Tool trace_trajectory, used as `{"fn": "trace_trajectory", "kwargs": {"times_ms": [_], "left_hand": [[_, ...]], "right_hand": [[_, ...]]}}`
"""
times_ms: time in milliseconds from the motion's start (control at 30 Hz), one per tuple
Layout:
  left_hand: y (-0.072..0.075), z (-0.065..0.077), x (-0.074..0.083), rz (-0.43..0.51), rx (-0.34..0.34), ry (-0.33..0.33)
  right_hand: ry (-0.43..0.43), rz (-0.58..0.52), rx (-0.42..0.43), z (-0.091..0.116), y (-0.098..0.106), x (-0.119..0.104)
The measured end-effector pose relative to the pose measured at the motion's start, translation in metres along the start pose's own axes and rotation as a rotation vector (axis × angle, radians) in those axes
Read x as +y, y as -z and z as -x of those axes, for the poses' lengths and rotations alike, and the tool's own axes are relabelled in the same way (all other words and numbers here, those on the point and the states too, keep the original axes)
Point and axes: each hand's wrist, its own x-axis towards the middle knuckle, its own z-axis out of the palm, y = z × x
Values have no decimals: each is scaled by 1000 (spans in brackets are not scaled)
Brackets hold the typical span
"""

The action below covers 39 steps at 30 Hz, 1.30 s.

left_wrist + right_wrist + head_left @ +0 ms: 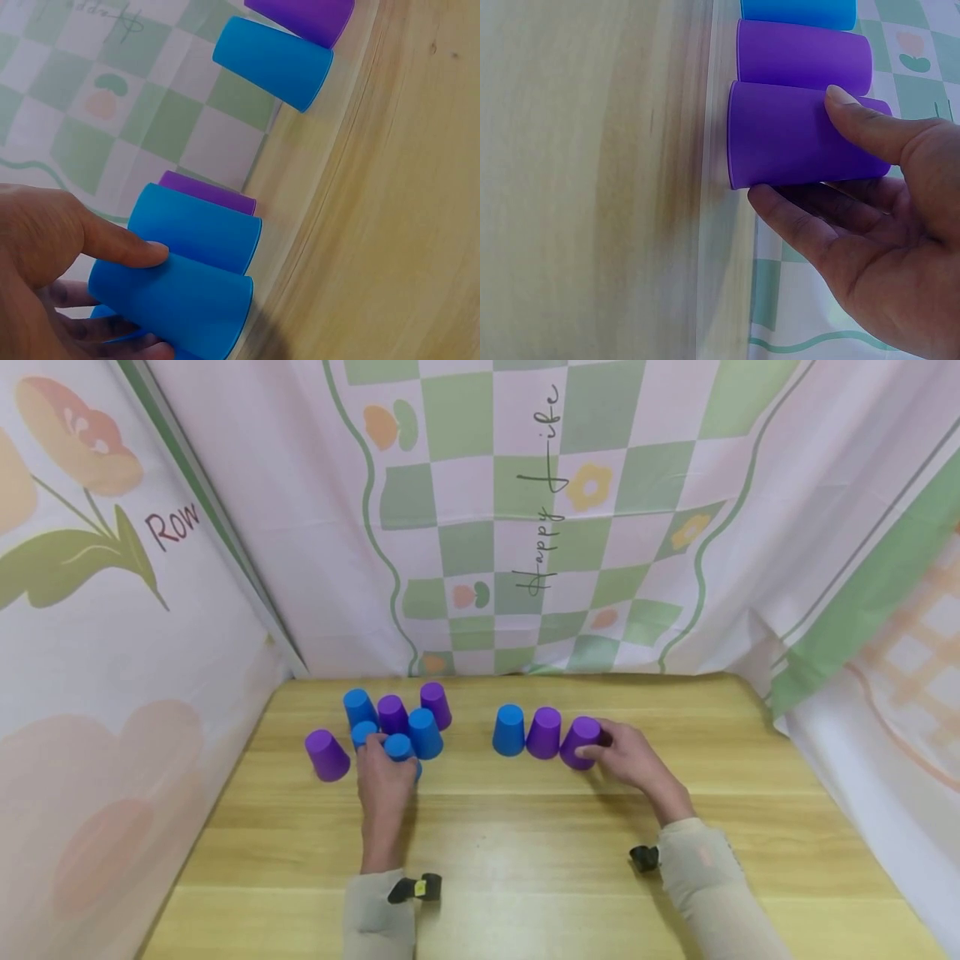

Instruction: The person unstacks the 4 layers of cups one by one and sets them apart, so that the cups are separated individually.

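Note:
My left hand (pixel 386 785) grips an upside-down blue cup (pixel 400 747) at the front of a cluster on the left. In the left wrist view, the thumb lies along one side of that blue cup (pixel 176 304) and the other fingers curl on its far side. Close around it stand more blue and purple cups, one blue cup (pixel 365 732) right beside the fingers. On the right, my right hand (pixel 626 758) holds the end purple cup (pixel 579 745) of a row of three between thumb and fingers. A purple cup (pixel 543 733) and a blue cup (pixel 509 731) complete that row.
A single purple cup (pixel 327 756) stands at the left of the cluster. All cups rest mouth down on the wooden table (pixel 510 860). Printed curtains (pixel 525 635) hang along the table's back edge and at both sides.

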Motion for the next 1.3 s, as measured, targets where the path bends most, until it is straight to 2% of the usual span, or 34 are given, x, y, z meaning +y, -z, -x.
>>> {"fn": "trace_trajectory", "kwargs": {"times_ms": [200,567,1067,1300], "left_hand": [[2,1,3,-11,-11,8],[13,2,15,-1,11,-41],[21,5,29,-6,10,-17],[19,7,31,37,47,-76]], "right_hand": [[11,2,2,1,0,-1],[-9,5,-2,0,-1,2],[-10,-8,-3,1,0,0],[-7,-5,-1,0,0,1]]}}
